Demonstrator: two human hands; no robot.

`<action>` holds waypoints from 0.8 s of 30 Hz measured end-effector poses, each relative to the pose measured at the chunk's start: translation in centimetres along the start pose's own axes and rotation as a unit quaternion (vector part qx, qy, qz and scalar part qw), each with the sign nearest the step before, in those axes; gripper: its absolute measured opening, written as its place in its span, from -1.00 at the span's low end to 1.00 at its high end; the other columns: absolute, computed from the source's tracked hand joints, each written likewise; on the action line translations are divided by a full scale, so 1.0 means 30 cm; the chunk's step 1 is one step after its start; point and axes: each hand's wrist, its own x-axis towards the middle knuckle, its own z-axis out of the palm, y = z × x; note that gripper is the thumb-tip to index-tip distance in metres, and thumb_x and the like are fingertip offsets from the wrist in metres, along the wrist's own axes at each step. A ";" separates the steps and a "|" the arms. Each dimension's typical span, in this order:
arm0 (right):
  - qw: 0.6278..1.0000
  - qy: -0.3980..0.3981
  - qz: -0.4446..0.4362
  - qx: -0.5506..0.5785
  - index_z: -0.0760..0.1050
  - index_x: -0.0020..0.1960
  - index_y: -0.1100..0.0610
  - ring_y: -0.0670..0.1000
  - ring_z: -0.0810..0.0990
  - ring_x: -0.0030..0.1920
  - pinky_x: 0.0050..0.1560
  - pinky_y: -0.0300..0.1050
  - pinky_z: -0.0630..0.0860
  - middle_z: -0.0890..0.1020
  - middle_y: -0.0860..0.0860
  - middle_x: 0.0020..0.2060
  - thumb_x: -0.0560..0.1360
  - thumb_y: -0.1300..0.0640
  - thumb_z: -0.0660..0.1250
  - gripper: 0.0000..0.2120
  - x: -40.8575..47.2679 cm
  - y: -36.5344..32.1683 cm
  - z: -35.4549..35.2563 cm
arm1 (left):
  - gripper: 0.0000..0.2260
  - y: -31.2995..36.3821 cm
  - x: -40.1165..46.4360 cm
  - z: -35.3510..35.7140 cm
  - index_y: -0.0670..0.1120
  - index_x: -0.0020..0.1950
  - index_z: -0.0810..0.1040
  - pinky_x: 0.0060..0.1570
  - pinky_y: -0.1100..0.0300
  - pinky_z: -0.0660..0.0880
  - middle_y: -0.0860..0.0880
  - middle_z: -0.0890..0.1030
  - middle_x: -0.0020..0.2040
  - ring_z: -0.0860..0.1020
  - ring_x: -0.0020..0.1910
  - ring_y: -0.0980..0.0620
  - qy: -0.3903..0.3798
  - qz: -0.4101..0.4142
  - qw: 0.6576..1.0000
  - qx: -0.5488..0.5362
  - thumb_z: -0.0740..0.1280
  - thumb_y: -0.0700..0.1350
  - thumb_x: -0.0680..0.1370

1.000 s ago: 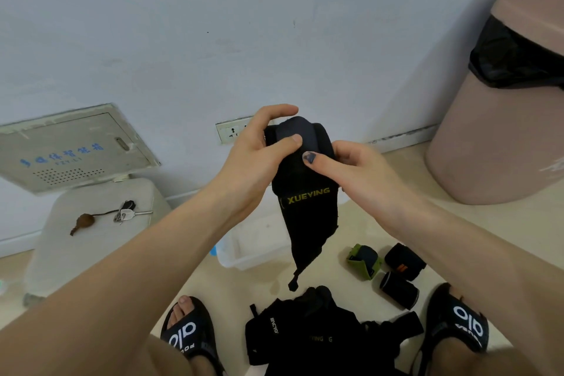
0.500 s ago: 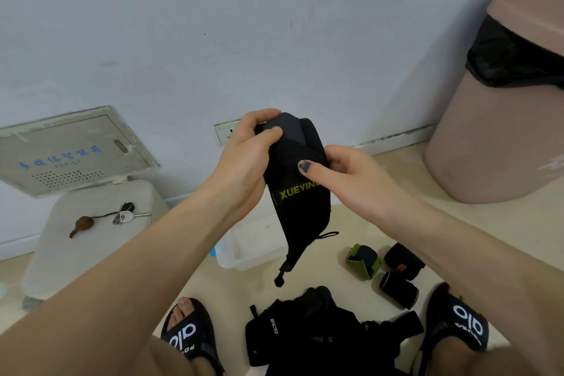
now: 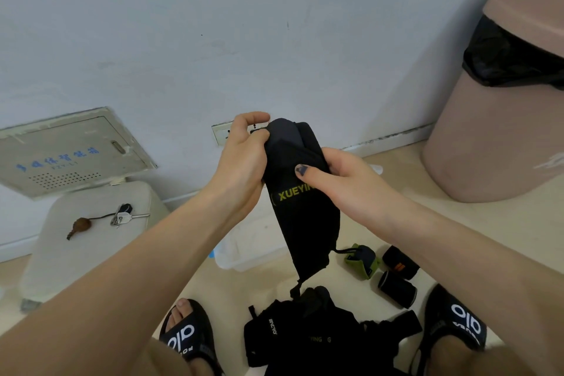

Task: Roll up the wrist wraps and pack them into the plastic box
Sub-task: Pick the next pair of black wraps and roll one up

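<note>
The wrist wrap (image 3: pixel 300 192) being worked on is a black band with yellow lettering, held up in the air in front of the wall. Its top end is wound into a thick roll, while the rest hangs straight down with a thin loop dangling at the bottom, so this roll looks about half made. The left hand (image 3: pixel 242 165) grips the roll's left side, fingers curled around the edge of the fabric. The right hand (image 3: pixel 341 174) pinches the band from the other side, thumb pressed on the front just above the lettering and the other fingers hidden behind the cloth.

Below, on the floor, three finished rolls (image 3: pixel 386 268) lie close together near the right sandal (one with green trim, two black). They are rolled but not yet packed. A heap of loose black wraps (image 3: pixel 308 336) lies between the two feet, and how many are tangled in it cannot be counted.

The plastic box (image 3: pixel 244 249) sits on the floor beyond the heap, mostly hidden behind the left forearm and the hanging band. Nothing can be seen inside the visible part, though most of its inside is out of sight.

By this reckoning the job is in its early-to-middle stretch: a few rolls made, one under way, a pile left to do, and all the packing seemingly still ahead.

A low white stool (image 3: pixel 91 241) at the left carries a bunch of keys (image 3: pixel 123 217).
</note>
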 end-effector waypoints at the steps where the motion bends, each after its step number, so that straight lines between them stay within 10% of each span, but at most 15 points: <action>1: 1.000 0.009 0.000 0.010 0.64 0.11 0.09 0.04 0.74 0.06 0.24 0.10 0.61 0.76 0.05 0.00 0.66 0.06 0.33 -0.85 0.001 -0.002 -0.003 | -0.74 0.001 -0.005 0.003 0.05 0.24 0.49 -0.04 -0.01 0.45 -0.15 0.55 -0.02 0.51 -0.07 -0.09 -0.005 -0.001 1.000 0.000 0.12 -0.22 0.68; 4: 0.998 0.040 0.003 0.054 0.65 0.13 0.07 -0.05 0.74 0.00 0.04 -0.16 0.63 0.77 0.01 -0.03 0.68 0.08 0.30 -0.84 0.001 -0.015 -0.017 | -0.80 -0.010 -0.026 0.017 0.11 0.30 0.45 0.18 -0.01 0.56 -0.01 0.61 0.05 0.62 0.07 -0.05 -0.062 -0.012 0.998 0.019 0.18 -0.07 0.70; 9: 0.985 0.052 0.044 0.157 0.64 0.23 0.14 0.10 0.75 0.07 0.16 0.06 0.65 0.75 0.13 0.07 0.70 0.01 0.26 -0.72 0.006 -0.021 -0.037 | -0.64 -0.036 -0.042 0.029 0.18 0.47 0.36 0.31 -0.03 0.55 0.00 0.66 0.19 0.66 0.18 -0.02 -0.125 0.001 0.988 0.091 0.23 -0.09 0.70; 24: 0.963 0.058 0.088 0.247 0.54 0.31 0.06 0.11 0.72 0.15 0.27 0.18 0.61 0.72 0.11 0.15 0.72 0.09 0.20 -0.77 -0.007 -0.021 0.000 | -0.55 -0.051 -0.065 0.037 0.15 0.48 0.33 0.04 0.17 0.49 0.03 0.59 0.21 0.59 0.08 0.05 -0.155 -0.002 0.981 0.113 0.17 -0.20 0.63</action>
